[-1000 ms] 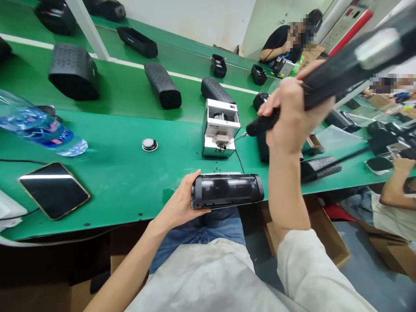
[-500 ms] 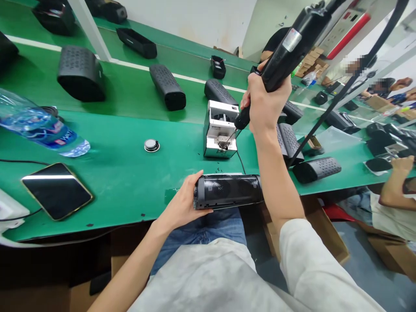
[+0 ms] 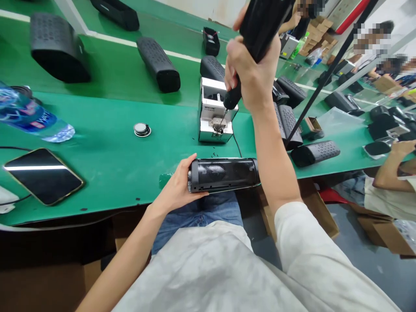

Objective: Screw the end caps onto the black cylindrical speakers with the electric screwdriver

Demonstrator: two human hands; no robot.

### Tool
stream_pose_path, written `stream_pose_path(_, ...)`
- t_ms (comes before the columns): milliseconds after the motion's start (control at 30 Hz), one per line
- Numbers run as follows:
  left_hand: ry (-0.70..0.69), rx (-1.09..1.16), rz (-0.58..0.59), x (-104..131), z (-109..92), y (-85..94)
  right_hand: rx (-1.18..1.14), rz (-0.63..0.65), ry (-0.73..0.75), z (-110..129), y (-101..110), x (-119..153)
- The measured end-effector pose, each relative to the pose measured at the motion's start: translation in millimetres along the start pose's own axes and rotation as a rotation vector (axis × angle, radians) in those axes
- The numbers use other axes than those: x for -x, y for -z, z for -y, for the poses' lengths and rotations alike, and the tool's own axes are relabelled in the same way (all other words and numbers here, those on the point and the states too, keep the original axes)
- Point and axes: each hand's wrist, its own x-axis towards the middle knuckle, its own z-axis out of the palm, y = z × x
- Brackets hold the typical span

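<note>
My left hand (image 3: pixel 177 182) grips the left end of a black speaker (image 3: pixel 224 174) at the front edge of the bench. The speaker lies lengthwise, its perforated side upward. My right hand (image 3: pixel 255 71) is wrapped round a black electric screwdriver (image 3: pixel 261 30), held tilted with its bit pointing down and left. The bit's tip is at the front outlet of a white and black screw feeder (image 3: pixel 217 110); whether a screw sits on it is too small to tell. Several tiny dark screws (image 3: pixel 214 154) are scattered between the feeder and the speaker.
A round metal-rimmed part (image 3: pixel 142 129) lies left of the feeder. Farther left are a phone (image 3: pixel 44 175) and a water bottle (image 3: pixel 42 121). Black speakers (image 3: pixel 159 65) stand on the green line behind, and more (image 3: pixel 315 153) lie at right. A co-worker's hand (image 3: pixel 403 147) shows at far right.
The view has shifted, so most things appear higher and a little to the left. The screwdriver bit stays at the feeder's outlet, and my left hand keeps its grip on the speaker.
</note>
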Motion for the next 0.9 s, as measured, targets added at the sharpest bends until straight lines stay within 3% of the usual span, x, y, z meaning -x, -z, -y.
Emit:
stream_pose_path(100,0.004,0.000,-0.005,0,0,-0.4,0.181,-0.299,0.023,-9,0,-2)
stream_pose_path(167,0.004,0.006,-0.003,0,1,-0.4,0.289,-0.419,0.003,-15,0,-2)
stream_pose_path(267,-0.003,0.015,-0.004,0,2,-0.6,0.375,-0.432,-0.025,-16,-4,4)
stream_pose_path(367,-0.024,0.018,-0.013,0,3,-1.1,0.418,-0.418,-0.139,0,-11,16)
stream_pose_path(467,-0.040,0.010,-0.013,-1,4,-1.5,0.434,-0.381,-0.315,31,-7,32)
stream_pose_path(600,-0.046,-0.008,-0.009,-1,3,-0.6,0.417,-0.347,-0.421,85,24,58)
stream_pose_path(767,-0.010,-0.014,-0.005,-1,3,1.1,0.450,-0.539,-0.380,154,77,96)
stream_pose_path(900,0.021,-0.042,-0.016,-5,4,2.3,0.402,-0.673,-0.198,203,103,126)
